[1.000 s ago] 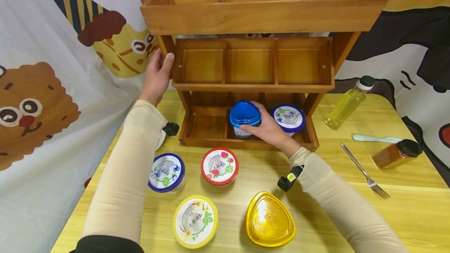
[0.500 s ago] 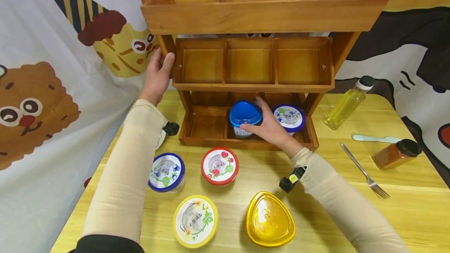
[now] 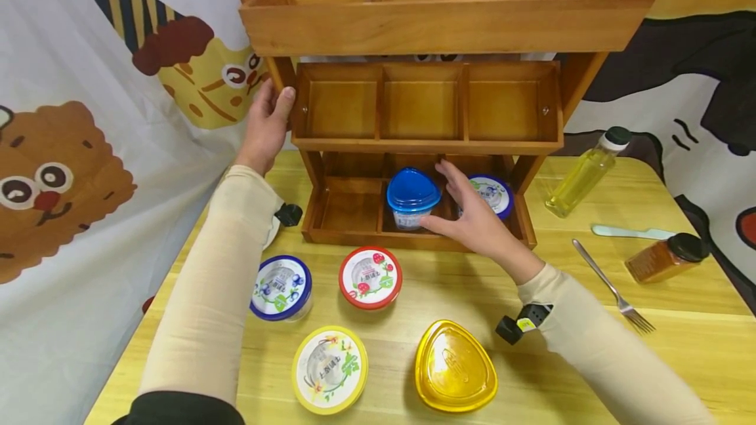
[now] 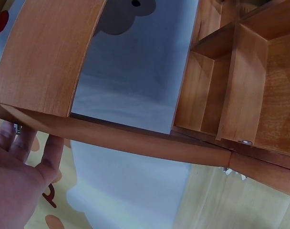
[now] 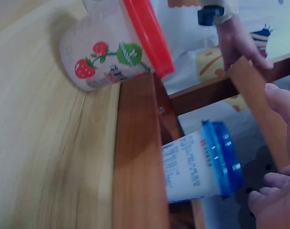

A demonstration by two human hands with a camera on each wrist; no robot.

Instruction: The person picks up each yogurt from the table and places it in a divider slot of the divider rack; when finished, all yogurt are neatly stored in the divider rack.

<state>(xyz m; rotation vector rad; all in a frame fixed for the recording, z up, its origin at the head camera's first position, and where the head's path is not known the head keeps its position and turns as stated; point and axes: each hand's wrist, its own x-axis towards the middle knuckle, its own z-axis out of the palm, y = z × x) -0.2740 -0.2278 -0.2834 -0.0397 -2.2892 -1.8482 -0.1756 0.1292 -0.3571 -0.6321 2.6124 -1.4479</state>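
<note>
My left hand (image 3: 264,128) holds the left upright of a three-tier wooden rack (image 3: 443,25), thumb in front and fingers behind. In the left wrist view its fingertips (image 4: 53,143) lie against the post. A tub with a rounded-triangle blue lid (image 3: 413,190) stands upright in the bottom tier's middle compartment. My right hand (image 3: 475,218) is just right of that tub, fingers spread and holding nothing. Partly behind this hand, a blueberry-pictured tub with a dark blue rim (image 3: 496,197) sits in the right compartment. In the right wrist view the blue-lidded tub (image 5: 190,164) stands apart from the fingers.
In front of the rack stand a strawberry tub (image 3: 370,279), another blueberry tub (image 3: 281,287), a yellow-rimmed tub (image 3: 329,370) and a gold-lidded tub (image 3: 456,367). To the right lie an oil bottle (image 3: 585,176), a pale knife (image 3: 632,233), a fork (image 3: 608,284) and a brown jar (image 3: 664,261).
My right hand has let go of the blue-lidded tub and drawn away to the right, its fingers spreading. The tub stays in the middle compartment. My left hand keeps its hold on the upright.
</note>
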